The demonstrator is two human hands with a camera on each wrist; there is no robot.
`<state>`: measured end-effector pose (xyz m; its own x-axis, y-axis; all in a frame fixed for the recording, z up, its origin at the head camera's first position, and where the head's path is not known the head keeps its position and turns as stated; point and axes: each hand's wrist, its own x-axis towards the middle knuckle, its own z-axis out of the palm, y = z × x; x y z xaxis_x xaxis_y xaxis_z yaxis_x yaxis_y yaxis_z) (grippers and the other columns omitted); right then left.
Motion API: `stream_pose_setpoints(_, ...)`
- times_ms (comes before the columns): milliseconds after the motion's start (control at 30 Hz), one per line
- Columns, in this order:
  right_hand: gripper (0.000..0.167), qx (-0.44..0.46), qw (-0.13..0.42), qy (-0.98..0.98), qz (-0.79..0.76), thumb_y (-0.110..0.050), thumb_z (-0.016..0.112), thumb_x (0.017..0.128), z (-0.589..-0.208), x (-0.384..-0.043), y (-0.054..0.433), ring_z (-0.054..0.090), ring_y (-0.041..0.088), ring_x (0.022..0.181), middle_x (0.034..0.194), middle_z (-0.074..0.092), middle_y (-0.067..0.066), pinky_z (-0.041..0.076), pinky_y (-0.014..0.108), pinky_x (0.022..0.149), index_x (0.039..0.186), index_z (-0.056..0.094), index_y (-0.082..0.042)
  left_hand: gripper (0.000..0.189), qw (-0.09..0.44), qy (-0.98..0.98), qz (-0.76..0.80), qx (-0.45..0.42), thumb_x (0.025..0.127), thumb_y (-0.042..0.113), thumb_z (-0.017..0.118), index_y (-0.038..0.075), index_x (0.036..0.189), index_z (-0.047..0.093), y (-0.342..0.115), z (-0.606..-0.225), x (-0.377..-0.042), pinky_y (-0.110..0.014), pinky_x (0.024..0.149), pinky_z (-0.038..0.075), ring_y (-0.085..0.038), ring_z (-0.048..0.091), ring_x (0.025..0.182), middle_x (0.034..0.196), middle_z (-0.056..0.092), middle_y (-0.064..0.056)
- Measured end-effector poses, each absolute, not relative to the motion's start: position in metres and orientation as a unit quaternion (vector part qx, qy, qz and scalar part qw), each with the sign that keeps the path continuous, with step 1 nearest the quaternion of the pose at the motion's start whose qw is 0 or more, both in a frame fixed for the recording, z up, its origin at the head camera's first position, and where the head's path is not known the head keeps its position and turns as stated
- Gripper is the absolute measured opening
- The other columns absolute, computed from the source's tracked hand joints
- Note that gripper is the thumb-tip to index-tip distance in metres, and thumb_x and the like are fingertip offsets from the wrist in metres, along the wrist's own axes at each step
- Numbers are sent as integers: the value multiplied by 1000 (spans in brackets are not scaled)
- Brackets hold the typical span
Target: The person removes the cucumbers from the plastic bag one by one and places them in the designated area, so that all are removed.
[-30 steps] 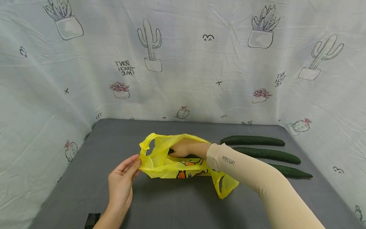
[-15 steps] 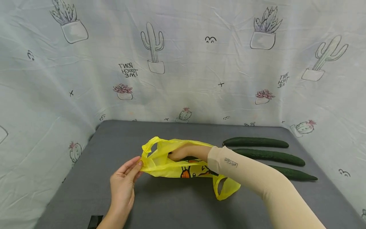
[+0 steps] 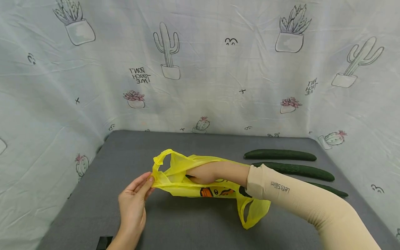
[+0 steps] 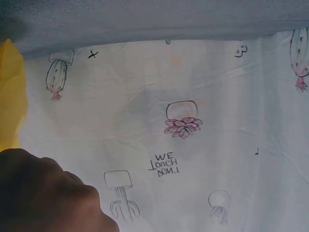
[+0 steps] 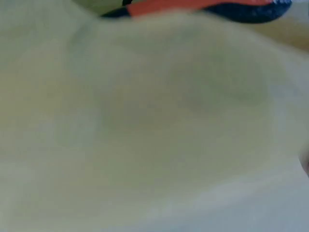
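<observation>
In the head view a yellow plastic bag [image 3: 184, 190] with a printed cartoon lies on its side, its mouth facing up. My left hand [image 3: 134, 198] pinches the bag's left edge between thumb and fingers; in the left wrist view that hand [image 4: 46, 198] is a dark shape beside the yellow plastic. My right hand [image 3: 203, 172] reaches into the bag's mouth from the right. Its fingers are hidden by the plastic, and a small dark patch shows beside them. Blurred bag film [image 5: 169, 111] fills most of the right wrist view.
Three dark green cucumbers lie at the right: the far one [image 3: 279, 155], the middle one [image 3: 300, 171] and the near one [image 3: 331, 189], partly behind my sleeve [image 3: 290, 187]. A small black object [image 3: 104, 242] sits at the front left. Cactus-printed cloth [image 3: 215, 69] surrounds the grey table [image 3: 175, 222].
My right forearm has shifted to the right, its wrist still in the bag. The bag's right handle has moved right and down. My left hand keeps its pinch. Dark green inside the bag shows less.
</observation>
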<state>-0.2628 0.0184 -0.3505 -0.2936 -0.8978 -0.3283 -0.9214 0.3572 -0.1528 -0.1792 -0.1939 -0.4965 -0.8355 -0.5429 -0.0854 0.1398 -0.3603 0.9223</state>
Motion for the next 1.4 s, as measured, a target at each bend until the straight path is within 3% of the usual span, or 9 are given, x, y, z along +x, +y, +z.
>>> stream_pose_setpoints(100, 11, -534, 233, 813, 14, -21, 39, 101, -343, -256, 26, 39, 8, 69, 79, 40, -6, 34, 19, 73, 102, 48, -17, 51, 214, -531, -796, 194, 67, 24, 83, 4, 111, 67, -191, -495, -178, -30, 68, 57, -27, 67, 88, 106, 67, -15)
stream_pose_setpoints(200, 11, -520, 240, 820, -1, -24, 43, 100, -335, -247, 34, 39, 8, 60, 69, 40, -4, 35, 17, 63, 100, 48, -15, 51, 216, -531, -796, 193, 67, 23, 83, 3, 111, 67, -188, -494, -178, -30, 67, 57, -27, 67, 87, 106, 67, -15)
stream_pose_setpoints(367, 24, -569, 147, 809, 18, -26, 48, 98, -321, -231, 53, 48, 5, 70, 88, 54, -5, 41, 11, 64, 117, 50, -13, 49, 216, -529, -795, 202, 65, 22, 84, 3, 108, 68, -186, -494, -178, -30, 66, 57, -26, 67, 86, 104, 68, -15)
stream_pose_setpoints(500, 25, -582, 54, 811, -24, -23, 49, 97, -316, -227, 75, 52, 5, 81, 106, 57, -2, 46, 12, 67, 120, 51, -12, 48, 215, -528, -794, 209, 65, 22, 84, 5, 107, 69, -186, -495, -178, -28, 65, 57, -25, 67, 86, 103, 68, -14)
stream_pose_setpoints(667, 29, -567, -28, 819, -80, -19, 59, 91, -319, -228, 98, 54, 7, 81, 105, 57, -3, 48, 15, 63, 119, 52, -15, 49, 213, -527, -798, 200, 65, 21, 84, 3, 108, 69, -185, -496, -179, -29, 66, 57, -25, 67, 87, 103, 68, -15)
stream_pose_setpoints(867, 29, -576, -40, 816, -31, -18, 60, 89, -332, -227, 106, 48, 7, 71, 97, 54, -2, 41, 13, 55, 116, 50, -14, 48, 204, -525, -804, 194, 66, 20, 84, 2, 108, 68, -174, -494, -179, -31, 68, 57, -27, 68, 85, 103, 67, -16)
stream_pose_setpoints(1100, 39, -562, -41, 819, -103, -15, 59, 92, -313, -226, 117, 57, 12, 99, 119, 54, 4, 52, 21, 79, 128, 47, -6, 47, 214, -526, -800, 197, 66, 20, 84, 2, 107, 68, -178, -497, -180, -29, 67, 57, -25, 68, 84, 102, 68, -16)
stream_pose_setpoints(1267, 36, -550, -16, 816, -175, -11, 58, 92, -282, -227, 121, 55, 11, 104, 122, 53, 3, 51, 23, 84, 128, 51, -5, 48, 195, -527, -801, 207, 65, 21, 84, 4, 107, 69, -182, -499, -180, -29, 68, 57, -24, 67, 87, 104, 68, -15)
stream_pose_setpoints(1400, 38, -543, -46, 809, -223, -8, 61, 89, -260, -230, 122, 55, 11, 104, 120, 55, 2, 51, 25, 85, 126, 52, -6, 48, 178, -534, -794, 231, 65, 25, 84, 8, 107, 70, -182, -500, -178, -27, 67, 57, -22, 66, 88, 106, 68, -11)
